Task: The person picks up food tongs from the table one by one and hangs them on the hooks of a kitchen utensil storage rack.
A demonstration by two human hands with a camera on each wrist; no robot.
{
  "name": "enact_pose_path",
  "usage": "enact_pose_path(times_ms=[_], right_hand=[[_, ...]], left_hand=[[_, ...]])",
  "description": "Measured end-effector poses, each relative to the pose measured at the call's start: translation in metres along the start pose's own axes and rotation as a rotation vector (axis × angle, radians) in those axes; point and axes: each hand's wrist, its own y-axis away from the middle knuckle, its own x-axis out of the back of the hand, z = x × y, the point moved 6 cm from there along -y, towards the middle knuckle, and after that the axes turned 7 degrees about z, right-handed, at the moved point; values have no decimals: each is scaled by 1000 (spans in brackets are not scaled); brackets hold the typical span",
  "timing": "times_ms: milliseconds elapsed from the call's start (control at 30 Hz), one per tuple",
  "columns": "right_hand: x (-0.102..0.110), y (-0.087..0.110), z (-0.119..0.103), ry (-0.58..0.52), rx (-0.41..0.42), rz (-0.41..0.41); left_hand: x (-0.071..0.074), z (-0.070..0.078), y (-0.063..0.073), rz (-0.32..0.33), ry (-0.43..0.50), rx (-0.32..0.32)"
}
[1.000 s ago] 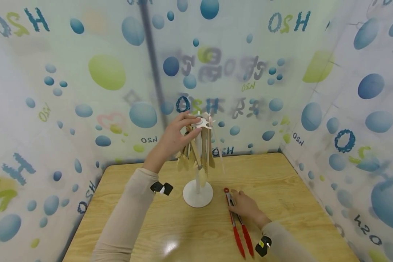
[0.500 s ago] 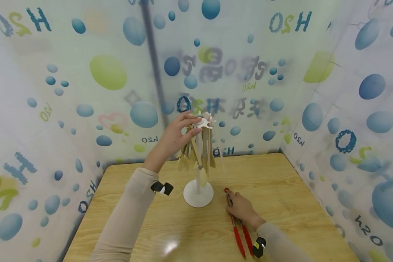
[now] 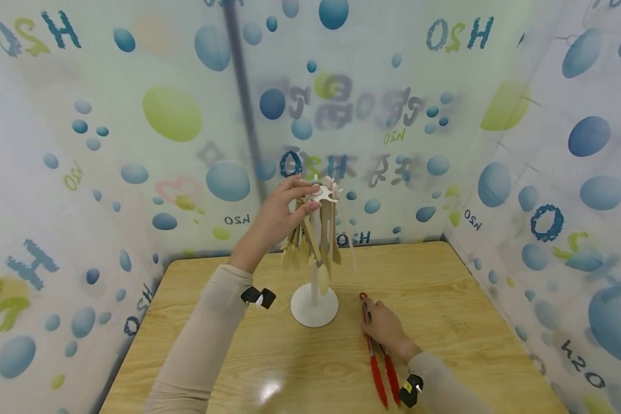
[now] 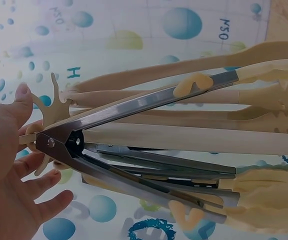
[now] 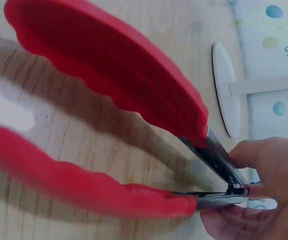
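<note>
A white utensil rack [image 3: 314, 313] stands upright on the table, hung with several beige-ended kitchen utensils [image 3: 325, 244]. My left hand [image 3: 278, 214] holds the rack's hooked top, thumb and fingers at its hub. In the left wrist view, beige-tipped metal tongs [image 4: 154, 97] hang right by these fingers, among beige utensils [image 4: 194, 120]. To the right of the base, my right hand [image 3: 385, 328] grips red-tipped tongs [image 3: 378, 376] near their hinge and ring end. Their scalloped red heads [image 5: 114, 65] spread apart toward the front, with shadows on the wood below.
The wooden table [image 3: 227, 356] reaches back to a wall [image 3: 372, 138] printed with blue and green bubbles. Side walls close in at left and right. Utensils on the rack hang well above its round base.
My right hand has closed round the upper part of the red tongs, whose ring end has shifted slightly right and away from me. The left hand stays on the rack's top.
</note>
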Motion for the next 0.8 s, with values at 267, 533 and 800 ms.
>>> enact_pose_path(times_ms=[267,533,800], right_hand=[[21,-3,8,-8,-35,95],[64,-15,6,-56,-6,255],[129,-26,-19,-90,82,517]], left_hand=[[-2,4,1,26,-2,-5],[-5,4,1,55,-26,6],[-5,7,2,85,-44,6]])
